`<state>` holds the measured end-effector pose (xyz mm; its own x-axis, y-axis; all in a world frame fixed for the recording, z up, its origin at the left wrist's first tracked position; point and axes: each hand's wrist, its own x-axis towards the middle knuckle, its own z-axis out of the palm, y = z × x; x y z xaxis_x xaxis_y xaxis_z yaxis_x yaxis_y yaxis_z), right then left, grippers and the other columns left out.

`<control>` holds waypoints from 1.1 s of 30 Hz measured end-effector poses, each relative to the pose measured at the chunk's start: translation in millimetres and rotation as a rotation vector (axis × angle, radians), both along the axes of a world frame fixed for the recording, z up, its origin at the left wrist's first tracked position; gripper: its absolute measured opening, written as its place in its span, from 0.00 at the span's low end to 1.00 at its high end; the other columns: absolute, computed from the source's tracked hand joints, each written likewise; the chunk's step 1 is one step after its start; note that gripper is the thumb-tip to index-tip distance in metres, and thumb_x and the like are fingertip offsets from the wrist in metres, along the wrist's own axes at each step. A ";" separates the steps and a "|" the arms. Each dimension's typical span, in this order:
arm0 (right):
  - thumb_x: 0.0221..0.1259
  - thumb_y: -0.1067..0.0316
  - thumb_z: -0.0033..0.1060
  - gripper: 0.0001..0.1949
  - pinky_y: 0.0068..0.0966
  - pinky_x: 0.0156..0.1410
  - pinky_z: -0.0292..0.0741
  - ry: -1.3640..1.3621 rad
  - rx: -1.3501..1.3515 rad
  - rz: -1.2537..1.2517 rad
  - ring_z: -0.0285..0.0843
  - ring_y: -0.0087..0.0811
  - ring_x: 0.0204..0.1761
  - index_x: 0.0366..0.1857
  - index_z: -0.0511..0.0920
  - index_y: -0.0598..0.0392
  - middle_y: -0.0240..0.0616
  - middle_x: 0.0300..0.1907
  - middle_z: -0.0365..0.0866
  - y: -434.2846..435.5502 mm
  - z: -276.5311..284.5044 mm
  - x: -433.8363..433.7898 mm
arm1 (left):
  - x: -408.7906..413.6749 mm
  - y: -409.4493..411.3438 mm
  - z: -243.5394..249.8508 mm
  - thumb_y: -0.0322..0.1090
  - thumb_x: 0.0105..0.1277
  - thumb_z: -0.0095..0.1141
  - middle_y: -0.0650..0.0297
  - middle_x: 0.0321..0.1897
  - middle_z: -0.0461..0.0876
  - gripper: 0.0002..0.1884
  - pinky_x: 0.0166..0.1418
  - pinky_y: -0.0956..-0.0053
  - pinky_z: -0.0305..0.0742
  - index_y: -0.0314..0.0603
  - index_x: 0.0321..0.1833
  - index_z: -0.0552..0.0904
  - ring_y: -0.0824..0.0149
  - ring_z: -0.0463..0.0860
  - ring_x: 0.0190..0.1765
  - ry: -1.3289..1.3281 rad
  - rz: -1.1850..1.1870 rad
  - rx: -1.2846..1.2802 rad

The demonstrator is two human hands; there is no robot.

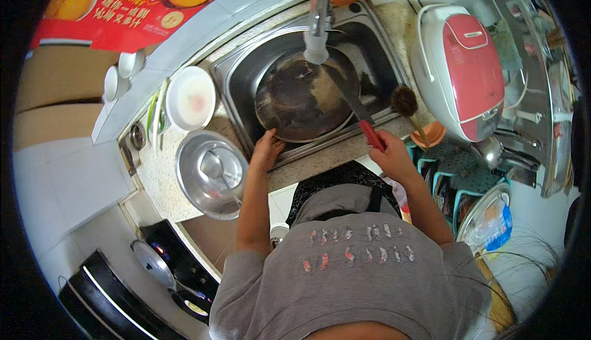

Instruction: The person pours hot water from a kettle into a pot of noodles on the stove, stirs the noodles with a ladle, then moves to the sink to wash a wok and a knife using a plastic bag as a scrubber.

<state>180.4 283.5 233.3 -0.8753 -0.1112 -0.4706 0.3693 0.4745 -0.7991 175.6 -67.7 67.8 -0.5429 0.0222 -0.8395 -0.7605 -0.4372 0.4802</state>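
A large round blackened pan (295, 95) lies tilted in the stainless steel sink (240, 88), its dark surface marked by a lighter brown patch. At its near left rim, my left hand (267, 150) grips the edge with the fingertips. My right hand (390, 155) is closed around the red handle (370, 135) of a long, flat-bladed tool, probably a knife. Its dark blade (348, 96) reaches across the right side of the pan toward the faucet (316, 51). The faucet's white nozzle hides part of the pan's far side.
A metal bowl (184, 173) holding a ladle and a white bowl (190, 97) stand left of the sink. Right of it are a round brown scrubbing brush (404, 100), an orange container (429, 134) and a red-and-white rice cooker (473, 76). A lidded pan (154, 261) sits on the stove at lower left.
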 end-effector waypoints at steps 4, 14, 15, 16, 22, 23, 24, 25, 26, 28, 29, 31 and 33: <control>0.53 0.64 0.60 0.15 0.34 0.40 0.73 -0.023 0.013 0.045 0.78 0.41 0.31 0.42 0.77 0.63 0.49 0.29 0.79 -11.0 -6.0 2.7 | -0.6 -26.9 9.1 0.47 0.70 0.52 0.50 0.59 0.75 0.28 0.72 0.61 0.64 0.31 0.65 0.69 0.53 0.71 0.66 0.104 -0.084 0.058; 0.54 0.63 0.60 0.19 0.33 0.42 0.75 0.074 -0.053 0.053 0.80 0.41 0.34 0.47 0.78 0.62 0.50 0.32 0.81 -35.8 6.3 15.8 | -23.9 -16.3 -46.5 0.43 0.70 0.54 0.50 0.74 0.53 0.39 0.66 0.42 0.67 0.48 0.76 0.45 0.43 0.63 0.70 -0.072 0.116 -0.088; 0.54 0.63 0.60 0.19 0.33 0.42 0.75 0.061 -0.044 0.044 0.80 0.40 0.33 0.48 0.78 0.62 0.50 0.32 0.81 -36.6 6.3 18.2 | -28.0 -14.8 -51.3 0.43 0.71 0.54 0.48 0.76 0.48 0.43 0.66 0.40 0.66 0.52 0.78 0.38 0.41 0.60 0.72 -0.080 0.152 -0.044; 0.54 0.63 0.60 0.19 0.32 0.42 0.75 0.044 -0.031 0.036 0.79 0.40 0.33 0.49 0.78 0.62 0.49 0.32 0.81 -37.2 8.5 20.0 | -31.7 -6.3 -44.7 0.43 0.71 0.54 0.48 0.76 0.49 0.43 0.66 0.38 0.67 0.55 0.78 0.38 0.41 0.60 0.72 -0.080 0.196 -0.033; 0.55 0.64 0.61 0.21 0.26 0.42 0.74 -0.003 -0.083 -0.040 0.76 0.28 0.33 0.53 0.77 0.63 0.42 0.33 0.81 -33.4 5.7 35.1 | -24.6 13.7 -28.0 0.42 0.73 0.53 0.55 0.75 0.53 0.35 0.66 0.40 0.69 0.62 0.77 0.47 0.46 0.63 0.71 0.050 0.282 0.002; 0.55 0.64 0.61 0.21 0.26 0.42 0.74 0.017 -0.073 -0.043 0.76 0.28 0.33 0.53 0.77 0.63 0.42 0.33 0.81 -34.2 5.3 36.1 | -26.6 12.3 -22.4 0.41 0.73 0.53 0.55 0.75 0.53 0.36 0.66 0.41 0.69 0.62 0.77 0.47 0.46 0.63 0.71 0.046 0.269 -0.016; 0.56 0.65 0.61 0.21 0.25 0.42 0.74 0.037 -0.063 -0.043 0.76 0.28 0.33 0.53 0.77 0.63 0.42 0.33 0.81 -33.0 5.1 36.5 | -28.4 11.4 -17.5 0.41 0.73 0.53 0.55 0.75 0.53 0.36 0.66 0.41 0.69 0.62 0.77 0.47 0.47 0.64 0.71 0.041 0.258 -0.035; 0.56 0.65 0.61 0.21 0.25 0.41 0.73 0.056 -0.053 -0.044 0.75 0.27 0.33 0.53 0.77 0.63 0.41 0.33 0.80 -31.9 5.0 36.8 | -28.1 9.7 -15.4 0.41 0.73 0.53 0.54 0.75 0.53 0.36 0.66 0.41 0.70 0.62 0.77 0.46 0.47 0.64 0.71 0.037 0.246 -0.054; 0.56 0.65 0.61 0.21 0.25 0.42 0.73 0.032 -0.066 -0.049 0.75 0.28 0.33 0.53 0.77 0.64 0.41 0.33 0.80 -31.3 5.4 37.3 | -25.2 7.4 -16.6 0.41 0.73 0.53 0.53 0.74 0.57 0.36 0.64 0.41 0.71 0.60 0.77 0.48 0.47 0.66 0.69 0.026 0.263 -0.040; 0.56 0.66 0.61 0.20 0.26 0.42 0.73 -0.014 -0.091 -0.077 0.75 0.28 0.33 0.52 0.77 0.64 0.41 0.33 0.80 -29.7 5.8 38.3 | -25.4 6.6 -12.6 0.41 0.73 0.53 0.53 0.73 0.60 0.35 0.63 0.41 0.71 0.59 0.77 0.49 0.47 0.68 0.68 -0.008 0.214 -0.067; 0.56 0.66 0.60 0.20 0.26 0.42 0.73 0.022 -0.101 -0.063 0.75 0.28 0.33 0.52 0.77 0.64 0.41 0.33 0.80 -27.7 0.6 38.1 | -26.4 6.4 -10.8 0.41 0.73 0.53 0.53 0.72 0.61 0.35 0.62 0.41 0.72 0.59 0.77 0.49 0.46 0.68 0.68 -0.025 0.186 -0.081; 0.56 0.67 0.60 0.20 0.26 0.42 0.73 0.093 -0.113 -0.048 0.75 0.28 0.33 0.52 0.77 0.64 0.41 0.32 0.80 -24.7 -7.4 37.4 | -31.3 5.8 -17.6 0.41 0.74 0.52 0.54 0.72 0.62 0.34 0.61 0.42 0.72 0.58 0.77 0.50 0.47 0.69 0.67 -0.017 0.183 -0.051; 0.55 0.67 0.60 0.20 0.26 0.41 0.73 0.064 -0.085 -0.038 0.74 0.28 0.32 0.51 0.77 0.64 0.40 0.32 0.80 -24.5 2.3 31.6 | -37.7 3.6 -29.8 0.41 0.74 0.52 0.54 0.71 0.64 0.34 0.60 0.42 0.73 0.58 0.78 0.50 0.48 0.71 0.66 -0.010 0.179 -0.036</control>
<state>212.0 259.0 235.6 -0.9075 -0.1140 -0.4042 0.3332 0.3905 -0.8582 137.9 -64.1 37.9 -0.5272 -0.1040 -0.8433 -0.6768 -0.5488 0.4908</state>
